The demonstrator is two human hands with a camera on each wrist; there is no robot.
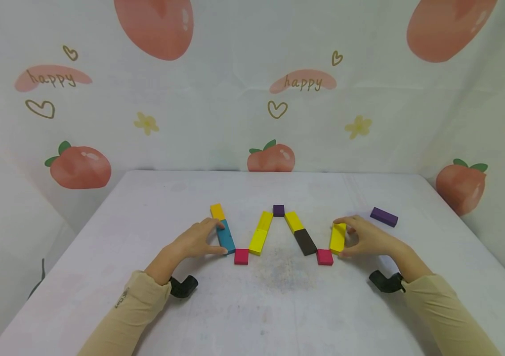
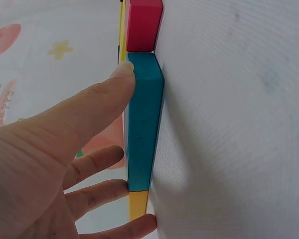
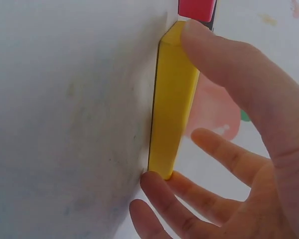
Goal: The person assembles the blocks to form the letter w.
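Observation:
With thumb and fingertips at opposite ends, my left hand (image 1: 195, 241) holds a teal wooden block (image 1: 226, 238) lying on the table. An orange block (image 1: 218, 211) touches its far end, and a red block (image 1: 241, 256) sits at its near end. My right hand (image 1: 369, 238) pinches a yellow block (image 1: 337, 239) lengthwise, thumb at the near end and fingers at the far end. Another red block (image 1: 325, 257) lies against that near end. In the right wrist view the yellow block (image 3: 172, 99) stays low on the tabletop.
Between the hands, yellow blocks (image 1: 261, 232), a small purple block (image 1: 278, 210), another yellow block (image 1: 293, 222) and a black block (image 1: 305, 242) continue the zigzag row. A longer purple block (image 1: 384, 217) lies apart beyond my right hand. A printed curtain (image 1: 217, 113) hangs behind the white table (image 1: 274, 316).

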